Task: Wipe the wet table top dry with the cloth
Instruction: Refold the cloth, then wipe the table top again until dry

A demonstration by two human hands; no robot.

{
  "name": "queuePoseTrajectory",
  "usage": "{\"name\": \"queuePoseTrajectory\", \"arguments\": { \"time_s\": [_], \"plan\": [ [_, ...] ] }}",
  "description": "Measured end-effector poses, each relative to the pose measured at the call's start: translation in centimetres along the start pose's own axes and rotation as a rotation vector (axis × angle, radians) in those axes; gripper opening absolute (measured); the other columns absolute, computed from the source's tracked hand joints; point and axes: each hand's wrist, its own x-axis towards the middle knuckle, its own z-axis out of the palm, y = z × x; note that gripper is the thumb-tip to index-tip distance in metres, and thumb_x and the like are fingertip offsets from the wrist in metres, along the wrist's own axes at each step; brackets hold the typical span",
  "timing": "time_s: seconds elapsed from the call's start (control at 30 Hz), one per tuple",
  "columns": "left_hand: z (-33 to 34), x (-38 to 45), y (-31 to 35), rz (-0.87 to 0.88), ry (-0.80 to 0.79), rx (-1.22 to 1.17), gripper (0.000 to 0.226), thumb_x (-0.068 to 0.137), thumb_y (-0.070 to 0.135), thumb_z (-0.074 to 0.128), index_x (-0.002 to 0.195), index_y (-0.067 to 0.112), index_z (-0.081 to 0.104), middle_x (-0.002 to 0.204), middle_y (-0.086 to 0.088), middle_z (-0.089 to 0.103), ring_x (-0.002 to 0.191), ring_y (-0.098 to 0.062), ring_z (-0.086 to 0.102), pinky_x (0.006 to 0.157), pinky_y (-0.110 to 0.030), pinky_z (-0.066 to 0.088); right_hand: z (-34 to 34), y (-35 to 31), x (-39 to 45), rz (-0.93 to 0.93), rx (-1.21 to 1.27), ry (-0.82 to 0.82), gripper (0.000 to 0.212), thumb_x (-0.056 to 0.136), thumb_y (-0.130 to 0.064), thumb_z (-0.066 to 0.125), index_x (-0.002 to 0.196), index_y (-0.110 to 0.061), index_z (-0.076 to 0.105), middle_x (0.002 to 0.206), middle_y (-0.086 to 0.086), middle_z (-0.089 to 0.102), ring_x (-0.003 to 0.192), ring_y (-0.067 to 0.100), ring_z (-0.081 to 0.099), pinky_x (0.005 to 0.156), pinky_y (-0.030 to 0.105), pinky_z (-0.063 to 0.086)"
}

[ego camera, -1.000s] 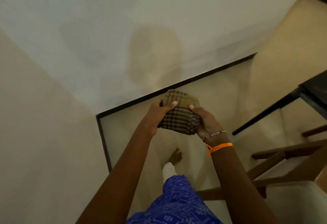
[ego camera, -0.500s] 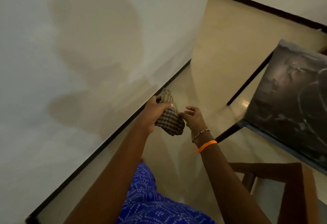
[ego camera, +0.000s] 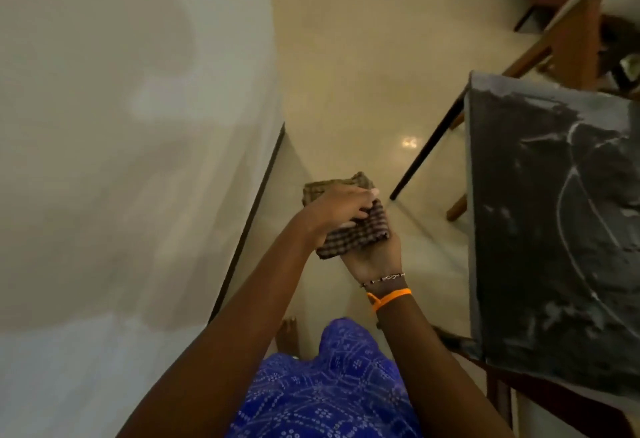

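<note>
Near, centre: right hand cupped palm-up beneath the folded checked cloth; left hand pressed flat on top, fingers together. Held above the floor, well left of the wet dark table top.

Folded checked cloth pressed between left hand and right hand, dark wet table top at right

A pale wall is seen at left, edged by a dark skirting where it meets the glossy floor. Wooden chairs are seen at upper right. Blue patterned clothing is shown at the bottom.
</note>
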Motion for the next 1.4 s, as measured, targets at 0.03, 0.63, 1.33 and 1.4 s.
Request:
{"name": "queuePoseTrajectory", "arguments": {
  "time_s": [0.03,0.63,1.33,1.4],
  "plan": [
    [0.1,1.4,0.8,0.011,-0.039,0.040,0.032,0.093,0.033,0.050,0.116,0.013,0.059,0.119,-0.004,0.061,0.106,-0.015,0.057,0.090,-0.029,0.043,0.1,-0.9,1.0,-0.044,0.040,0.018,0.050,0.103,-0.041,0.022,0.103,-0.015,0.064,0.097,0.006,0.069,0.090,0.020,0.066,0.083,0.034,0.051],
    [10.5,33.5,22.8,0.195,-0.301,0.548,0.018,0.090,0.034,0.051,0.101,0.027,0.063,0.120,-0.001,0.058,0.119,-0.019,0.046,0.103,-0.034,0.038,1.8,-34.7,17.8,-0.791,0.294,0.322,0.042,0.093,-0.033,0.038,0.100,-0.013,0.074,0.103,0.011,0.073,0.096,0.029,0.068,0.090,0.043,0.050],
    [24.3,58.0,31.3,0.139,-0.826,0.912,0.033,0.092,0.005,0.035,0.113,0.013,0.059,0.122,-0.007,0.060,0.116,-0.022,0.053,0.098,-0.033,0.041,-1.2,-46.0,35.0,-0.185,-1.399,1.648,0.061,0.095,-0.046,0.031,0.152,-0.027,0.021,0.161,0.002,0.017,0.149,0.029,0.013,0.116,0.057,0.008],
    [25.4,58.6,31.0,0.136,-0.871,0.924,0.034,0.091,0.003,0.035,0.114,0.011,0.059,0.122,-0.008,0.061,0.116,-0.022,0.054,0.098,-0.033,0.042,-1.7,-47.2,34.9,-0.171,-1.391,1.668,0.062,0.092,-0.045,0.025,0.151,-0.027,0.024,0.159,0.001,0.022,0.148,0.029,0.018,0.116,0.057,0.012]
  ]
}}
